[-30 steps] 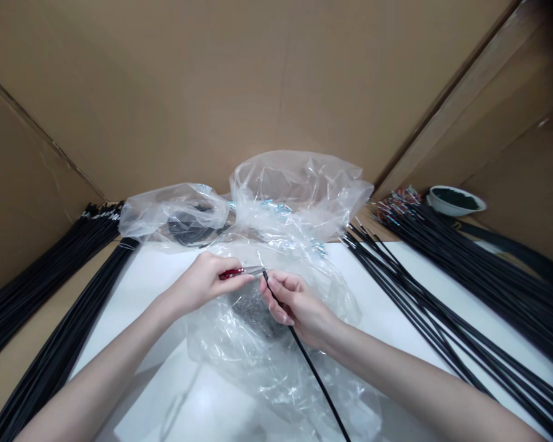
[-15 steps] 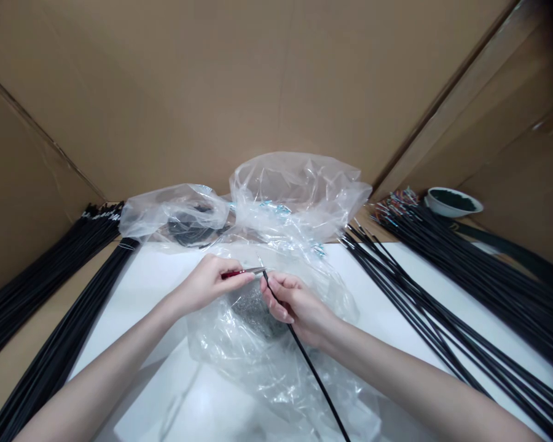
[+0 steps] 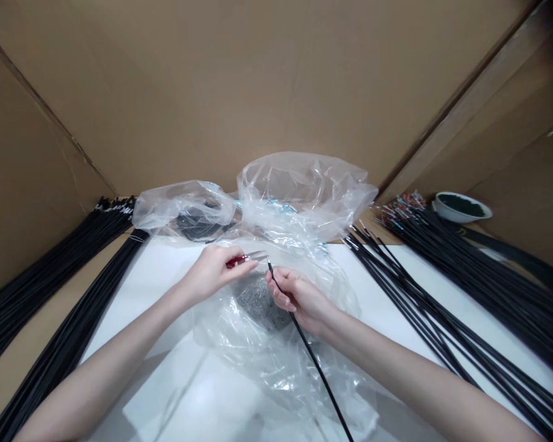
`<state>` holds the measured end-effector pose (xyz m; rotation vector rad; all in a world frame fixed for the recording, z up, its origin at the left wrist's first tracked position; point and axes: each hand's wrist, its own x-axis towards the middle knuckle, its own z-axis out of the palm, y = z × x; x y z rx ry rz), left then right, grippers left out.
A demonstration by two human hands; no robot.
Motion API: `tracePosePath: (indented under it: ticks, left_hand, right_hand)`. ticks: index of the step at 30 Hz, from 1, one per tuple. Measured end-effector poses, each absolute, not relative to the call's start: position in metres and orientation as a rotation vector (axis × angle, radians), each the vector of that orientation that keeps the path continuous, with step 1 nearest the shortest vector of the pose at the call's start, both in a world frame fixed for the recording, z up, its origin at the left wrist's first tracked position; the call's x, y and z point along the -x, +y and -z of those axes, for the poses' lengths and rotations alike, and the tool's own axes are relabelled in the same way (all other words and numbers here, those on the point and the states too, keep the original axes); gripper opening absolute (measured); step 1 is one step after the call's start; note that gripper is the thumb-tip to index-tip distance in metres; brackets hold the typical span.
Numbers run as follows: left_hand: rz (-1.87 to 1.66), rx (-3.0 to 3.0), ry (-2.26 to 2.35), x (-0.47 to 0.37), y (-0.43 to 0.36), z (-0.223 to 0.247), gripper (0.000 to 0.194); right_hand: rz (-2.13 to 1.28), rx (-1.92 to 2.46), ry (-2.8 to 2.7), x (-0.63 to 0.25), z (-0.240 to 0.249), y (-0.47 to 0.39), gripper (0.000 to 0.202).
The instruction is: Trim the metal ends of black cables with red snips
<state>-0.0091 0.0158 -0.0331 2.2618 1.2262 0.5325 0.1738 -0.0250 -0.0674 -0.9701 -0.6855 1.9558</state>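
Note:
My left hand (image 3: 216,270) is closed on a small red-handled tool (image 3: 238,261), whose metal tip points right, close to the end of a black cable. In my right hand (image 3: 299,298) the black cable (image 3: 316,362) is pinched near its upper end, which shows a short light tip; the rest runs down to the bottom edge. Under both hands lies a clear plastic bag (image 3: 276,374) with a grey, fine-textured mass (image 3: 262,304) in it.
Bundles of black cables lie at the left (image 3: 92,294) and right (image 3: 479,282). A white bowl (image 3: 463,215) with dark green contents is at the back right. More clear plastic (image 3: 304,184) stands against the cardboard wall (image 3: 267,80).
The tool's tip has moved up, off the cable's dark sheath to beside its light tip. The view has shifted slightly, so the surroundings appear further right.

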Motion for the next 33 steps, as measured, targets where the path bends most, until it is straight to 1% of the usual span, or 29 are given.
tracePosePath:
  ticks: [3,10,18,21,23,25,28,31,33]
  left_hand:
    - [-0.564,-2.249,1.228,0.018,0.020,0.025,0.040]
    - [-0.490,-2.303,1.171,0.027,0.021,0.016,0.043]
    - [-0.536,-2.229,1.162,0.029,0.016,0.012,0.041]
    - [-0.644,-2.108,1.063,0.026,0.010,0.006,0.036]
    - [-0.696,-1.999,0.919,0.019,0.003,0.001,0.037]
    - [-0.681,-1.922,0.707,0.007,-0.006,-0.004,0.040]
    - [-0.577,-1.928,0.506,-0.011,-0.018,-0.009,0.047]
    - [-0.436,-2.003,0.675,-0.012,-0.024,-0.009,0.042]
    - [-0.393,-2.052,0.835,-0.001,-0.026,-0.009,0.040]
  right_hand:
    - [-1.956,0.935,-0.706,-0.176,0.067,-0.026,0.017]
    - [-1.930,0.925,-0.753,-0.178,0.064,-0.029,0.026]
    - [-1.882,0.911,-0.816,-0.179,0.055,-0.028,0.024]
    - [-1.844,0.912,-0.856,-0.178,0.051,-0.029,0.023]
    - [-1.800,0.936,-0.897,-0.174,0.051,-0.028,0.020]
    - [-1.730,0.962,-0.979,-0.170,0.052,-0.026,0.016]
    - [-1.630,0.994,-1.087,-0.163,0.053,-0.022,0.018]
    - [-1.542,1.043,-1.094,-0.163,0.048,-0.021,0.014]
    - [-1.461,1.071,-1.086,-0.166,0.042,-0.023,0.016]
